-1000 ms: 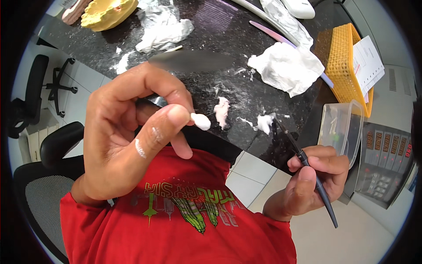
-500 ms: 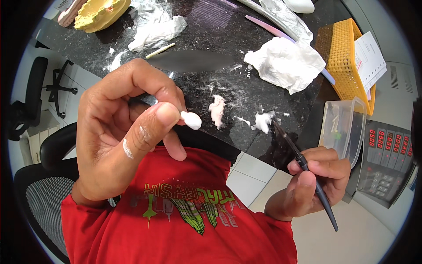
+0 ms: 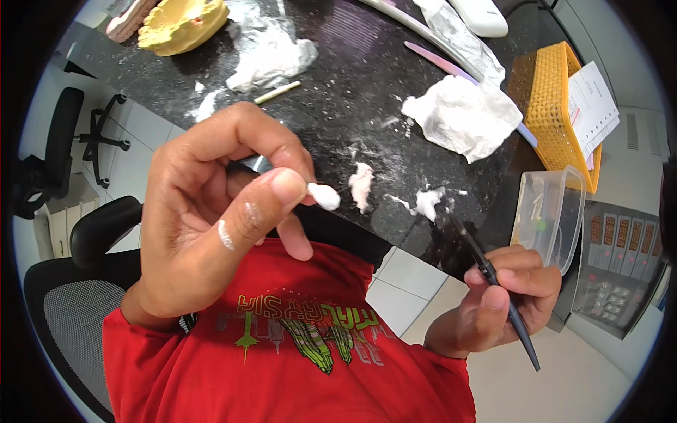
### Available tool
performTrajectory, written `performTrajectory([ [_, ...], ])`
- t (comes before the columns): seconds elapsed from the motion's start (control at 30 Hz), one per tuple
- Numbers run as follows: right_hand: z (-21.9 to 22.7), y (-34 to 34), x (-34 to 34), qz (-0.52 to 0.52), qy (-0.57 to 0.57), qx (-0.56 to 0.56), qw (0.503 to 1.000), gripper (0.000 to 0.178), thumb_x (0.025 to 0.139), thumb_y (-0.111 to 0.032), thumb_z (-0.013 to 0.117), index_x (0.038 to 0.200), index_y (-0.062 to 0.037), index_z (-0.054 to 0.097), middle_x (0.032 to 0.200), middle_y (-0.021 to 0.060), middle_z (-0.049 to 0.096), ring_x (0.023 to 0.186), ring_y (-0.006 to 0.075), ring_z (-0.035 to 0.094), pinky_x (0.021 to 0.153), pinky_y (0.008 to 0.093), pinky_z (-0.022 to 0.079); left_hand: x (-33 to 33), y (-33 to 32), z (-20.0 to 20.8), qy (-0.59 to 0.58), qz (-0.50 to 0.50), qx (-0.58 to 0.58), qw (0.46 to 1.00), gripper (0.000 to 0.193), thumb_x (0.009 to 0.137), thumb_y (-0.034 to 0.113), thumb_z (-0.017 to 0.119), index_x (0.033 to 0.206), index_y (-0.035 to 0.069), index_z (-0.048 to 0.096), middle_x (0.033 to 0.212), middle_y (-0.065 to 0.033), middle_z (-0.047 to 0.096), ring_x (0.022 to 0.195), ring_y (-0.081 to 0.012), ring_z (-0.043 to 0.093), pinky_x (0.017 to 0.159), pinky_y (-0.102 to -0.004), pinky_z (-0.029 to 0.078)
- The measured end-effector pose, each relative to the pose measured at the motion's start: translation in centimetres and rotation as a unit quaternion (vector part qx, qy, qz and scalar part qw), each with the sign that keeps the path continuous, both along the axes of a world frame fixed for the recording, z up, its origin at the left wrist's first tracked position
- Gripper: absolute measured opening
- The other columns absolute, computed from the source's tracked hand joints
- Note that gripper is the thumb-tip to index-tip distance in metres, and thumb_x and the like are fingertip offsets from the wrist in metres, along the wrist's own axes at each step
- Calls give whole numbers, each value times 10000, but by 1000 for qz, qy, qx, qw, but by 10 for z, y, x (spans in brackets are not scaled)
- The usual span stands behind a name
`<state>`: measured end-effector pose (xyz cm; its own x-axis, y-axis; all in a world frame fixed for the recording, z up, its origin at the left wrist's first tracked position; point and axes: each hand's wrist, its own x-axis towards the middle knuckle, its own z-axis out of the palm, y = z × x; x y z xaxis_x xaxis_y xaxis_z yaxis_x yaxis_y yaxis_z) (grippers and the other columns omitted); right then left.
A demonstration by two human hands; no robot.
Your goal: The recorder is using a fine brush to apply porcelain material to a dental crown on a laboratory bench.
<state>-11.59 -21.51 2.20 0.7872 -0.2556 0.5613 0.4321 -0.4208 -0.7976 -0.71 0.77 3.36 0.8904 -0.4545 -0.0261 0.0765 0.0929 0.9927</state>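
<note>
My left hand [image 3: 218,218] is raised over the near left edge of the dark stone counter [image 3: 317,120]. Its thumb and index finger pinch a small white tooth-shaped piece [image 3: 325,197], and white residue marks the thumb. In my right hand [image 3: 504,303] is a slim brush with a black handle [image 3: 522,330]. Its dark tip, somewhat blurred, points at the counter just right of a small mound of white paste [image 3: 427,204]; whether it touches the counter I cannot tell. A pinkish paste smear [image 3: 362,187] lies between the tooth-shaped piece and the white mound.
Crumpled white tissues [image 3: 462,116] lie beyond the paste. A yellow dental cast [image 3: 182,27] stands at the far left, near a thin pale stick [image 3: 277,92]. Rightward are a yellow woven basket [image 3: 552,106], a clear plastic box [image 3: 539,204] and a panel with keys [image 3: 610,296].
The view has shifted slightly, so the counter's things sit farther right and lower. The brush tip has drawn a little away from the white paste. Both hands keep their grips.
</note>
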Motion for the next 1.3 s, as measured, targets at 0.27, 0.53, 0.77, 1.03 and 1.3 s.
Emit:
performTrajectory([
  [0.27, 1, 8, 2, 80, -69, -41, 994, 197, 721, -69, 661, 904, -40, 591, 721, 135, 572, 534, 173, 544, 481, 245, 491, 1, -1, 5, 58, -25, -59, 996, 176, 900, 152, 565, 878, -16, 514, 842, -122, 567, 539, -116, 601, 448, -167, 428],
  [0.53, -3, 27, 19, 131, -91, -24, 987, 297, 649, -1, 705, 915, -26, 577, 737, 98, 580, 596, 208, 598, 502, 264, 521, 3, 1, 7, 74, -31, -56, 995, 174, 902, 148, 574, 871, -17, 526, 851, -113, 572, 566, -122, 621, 454, -165, 431],
  [0.77, -3, 31, 23, 114, -104, -52, 987, 244, 670, -22, 697, 882, -32, 578, 710, 79, 574, 575, 183, 579, 460, 242, 496, 5, 3, 3, 70, -47, -49, 995, 160, 897, 140, 579, 867, -10, 531, 828, -100, 579, 558, -123, 620, 448, -170, 436],
  [1.03, -2, 32, 25, 108, -97, -73, 987, 231, 678, -41, 702, 874, -37, 579, 696, 71, 572, 571, 178, 576, 449, 240, 485, 5, 3, -1, 58, -49, -63, 995, 147, 896, 113, 572, 859, -23, 529, 817, -112, 572, 564, -119, 605, 458, -185, 471],
  [1.3, -1, 31, 24, 105, -85, -86, 987, 234, 681, -49, 710, 875, -37, 577, 696, 73, 576, 569, 179, 578, 453, 241, 485, 6, 3, -1, 55, -64, -64, 994, 141, 897, 95, 568, 858, -36, 532, 815, -113, 569, 586, -120, 605, 487, -201, 512],
])
